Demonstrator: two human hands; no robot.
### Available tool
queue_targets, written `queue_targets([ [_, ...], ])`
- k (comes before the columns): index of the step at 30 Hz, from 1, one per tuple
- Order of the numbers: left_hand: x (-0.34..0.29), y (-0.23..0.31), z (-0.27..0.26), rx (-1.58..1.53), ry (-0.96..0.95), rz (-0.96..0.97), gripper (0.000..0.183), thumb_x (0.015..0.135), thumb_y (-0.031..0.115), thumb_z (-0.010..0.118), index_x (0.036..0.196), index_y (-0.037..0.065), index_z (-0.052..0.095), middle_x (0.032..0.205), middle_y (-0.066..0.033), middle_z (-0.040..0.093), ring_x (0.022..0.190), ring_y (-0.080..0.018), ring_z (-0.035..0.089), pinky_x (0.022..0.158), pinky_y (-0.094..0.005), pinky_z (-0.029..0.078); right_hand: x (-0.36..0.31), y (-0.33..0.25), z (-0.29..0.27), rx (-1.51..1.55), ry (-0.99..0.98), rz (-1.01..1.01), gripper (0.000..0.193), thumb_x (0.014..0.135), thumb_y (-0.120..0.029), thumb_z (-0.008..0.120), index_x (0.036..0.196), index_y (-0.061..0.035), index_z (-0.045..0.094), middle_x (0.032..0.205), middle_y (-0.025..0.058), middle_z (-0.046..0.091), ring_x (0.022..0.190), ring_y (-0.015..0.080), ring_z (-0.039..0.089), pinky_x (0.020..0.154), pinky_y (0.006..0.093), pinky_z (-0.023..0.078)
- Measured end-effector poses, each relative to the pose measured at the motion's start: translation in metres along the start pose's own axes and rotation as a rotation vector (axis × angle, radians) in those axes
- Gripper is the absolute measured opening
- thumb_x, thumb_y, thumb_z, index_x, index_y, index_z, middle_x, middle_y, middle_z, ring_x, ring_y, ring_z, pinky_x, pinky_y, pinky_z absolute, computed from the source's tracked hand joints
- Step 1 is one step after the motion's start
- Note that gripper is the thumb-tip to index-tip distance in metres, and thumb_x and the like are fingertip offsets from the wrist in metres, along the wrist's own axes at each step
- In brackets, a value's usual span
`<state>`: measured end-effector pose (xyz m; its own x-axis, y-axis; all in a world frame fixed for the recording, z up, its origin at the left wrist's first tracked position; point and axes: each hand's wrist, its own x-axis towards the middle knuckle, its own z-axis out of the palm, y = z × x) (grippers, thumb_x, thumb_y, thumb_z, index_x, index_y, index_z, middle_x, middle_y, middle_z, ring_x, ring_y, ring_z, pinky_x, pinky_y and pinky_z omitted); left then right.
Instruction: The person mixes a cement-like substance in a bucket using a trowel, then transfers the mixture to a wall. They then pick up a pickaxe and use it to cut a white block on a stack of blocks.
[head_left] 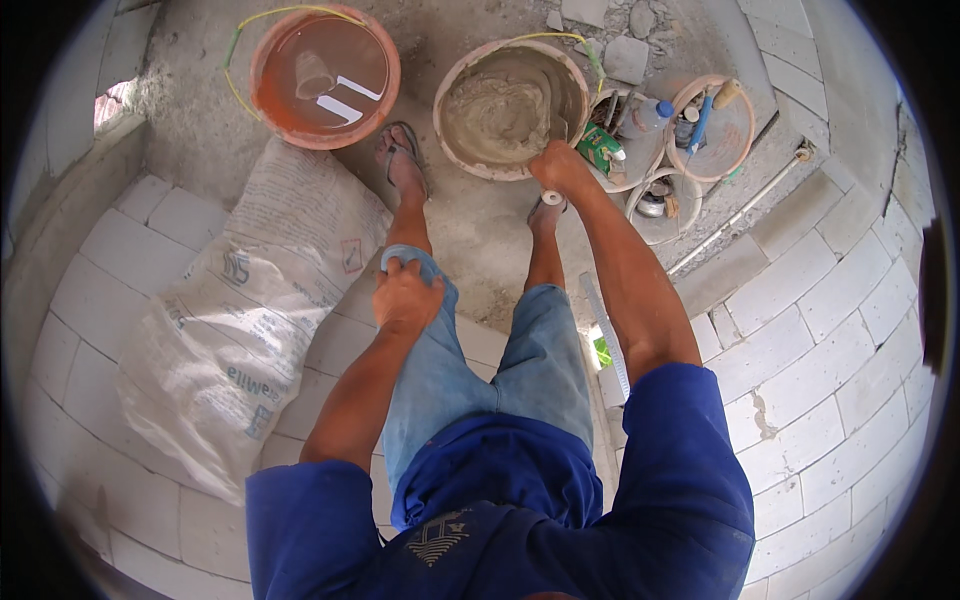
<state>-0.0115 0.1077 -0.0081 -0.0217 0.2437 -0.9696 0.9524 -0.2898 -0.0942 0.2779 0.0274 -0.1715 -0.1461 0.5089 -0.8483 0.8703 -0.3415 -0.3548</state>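
Seen from above, a person in a blue shirt (490,480) and denim shorts (545,340) bent over a bucket of wet mortar. The hands were apart. The right hand (563,168) was closed around the handle (551,198) of a trowel-like tool, at the near right rim of the mortar bucket (450,150); how far its blade went in could not be told. The grey mortar (495,108) sat inside that bucket, heaped and swirled. The left hand (408,297) held no tool and rested on the left knee, fingers bent over the denim.

To the left stood an orange water bucket (262,92), a cup (313,75) in its cloudy water. Below it, a white woven sack (250,285) lay creased, its blue printing upside down to the viewer, with a small red-outlined square mark (351,255). The shirt bore a pale emblem (440,538). Right of the mortar, small tubs held a green-and-white package (600,147) with lettering too small to tell, a blue-capped clear bottle (645,119) and a blue-handled tool (701,124). White block masonry (790,350) filled the right side.
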Motion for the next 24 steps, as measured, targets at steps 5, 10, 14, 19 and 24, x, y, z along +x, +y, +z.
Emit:
queue_targets([
  [5,-0.001,0.000,0.000,0.031,-0.006,-0.021,0.057,0.092,0.045,0.064,0.139,0.014,0.060,0.149,-0.0115,0.047,0.136,-0.0332,0.049,0.109,-0.0448,0.048,-0.014,-0.048,-0.010,1.621,0.070,0.670,0.022,0.088,-0.014,0.069,0.103,0.0012,0.064,0.082,0.0185,0.066,0.069,0.0299,0.067,0.054,0.0407,0.054],
  [10,0.003,-0.001,0.005,0.041,0.010,-0.023,0.054,0.092,0.044,0.065,0.136,0.013,0.061,0.147,-0.0111,0.048,0.134,-0.0333,0.050,0.107,-0.0446,0.049,0.008,-0.077,0.030,2.409,0.070,0.403,0.025,0.089,-0.014,0.069,0.106,-0.0017,0.056,0.082,0.0153,0.061,0.069,0.0245,0.062,0.050,0.0385,0.051],
  [14,0.000,0.000,0.011,0.056,0.067,0.000,0.050,0.091,0.043,0.065,0.129,0.011,0.064,0.142,-0.0131,0.051,0.128,-0.0349,0.052,0.103,-0.0445,0.052,0.035,-0.108,0.027,3.007,0.249,0.293,0.031,0.089,-0.017,0.068,0.111,-0.0015,0.051,0.089,0.0163,0.059,0.068,0.0227,0.060,0.051,0.0330,0.050],
  [19,-0.002,0.004,0.010,0.074,0.033,-0.017,0.052,0.091,0.044,0.065,0.132,0.012,0.063,0.145,-0.0126,0.049,0.131,-0.0344,0.050,0.106,-0.0454,0.050,0.041,-0.105,0.012,3.573,0.220,-0.259,0.039,0.090,-0.019,0.067,0.115,0.0037,0.046,0.099,0.0201,0.055,0.070,0.0211,0.059,0.051,0.0286,0.050],
  [24,-0.003,0.008,0.007,0.058,-0.010,-0.043,0.057,0.091,0.045,0.065,0.139,0.015,0.060,0.150,-0.0108,0.046,0.138,-0.0335,0.046,0.110,-0.0464,0.047,-0.005,-0.079,0.006,3.481,0.319,-0.486,0.042,0.097,-0.023,0.060,0.120,0.0079,0.045,0.101,0.0214,0.053,0.070,0.0204,0.058,0.048,0.0269,0.048],
])
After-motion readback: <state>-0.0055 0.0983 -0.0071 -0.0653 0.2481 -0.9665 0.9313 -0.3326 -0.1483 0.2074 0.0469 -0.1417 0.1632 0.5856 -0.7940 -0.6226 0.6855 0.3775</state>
